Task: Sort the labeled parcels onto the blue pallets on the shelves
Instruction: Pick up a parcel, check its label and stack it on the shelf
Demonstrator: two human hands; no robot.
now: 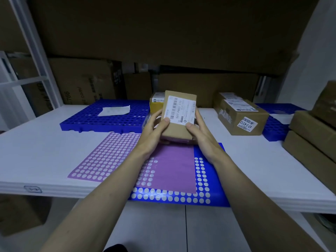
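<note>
Head view: small parcel held up between both your hands

Your left hand (pixel 154 128) and right hand (pixel 199 130) each curl round one side of a small brown parcel (pixel 179 117), thumbs pressed on the lower edge of its white label (pixel 180 111). You hold the parcel tilted up, label toward you, clear of the white shelf (pixel 36 151) and above the far edge of the near blue pallet (pixel 209 197). That pallet overhangs the shelf's front lip, and a purple sheet (pixel 172 168) covers much of it.

Behind your left hand lies a second blue pallet (pixel 101 120), with only a white slip (pixel 114 110) on it and plenty of bare grid. A yellow-and-brown box (pixel 156 104) stands just behind the parcel.

To your right, a labeled carton (pixel 240 117) sits partly on a third blue pallet (pixel 274 128), and stacked brown boxes (pixel 312 135) crowd the right edge. Bare shelf lies between carton and parcel. Flattened cardboard (pixel 81 82) lines the back.
</note>
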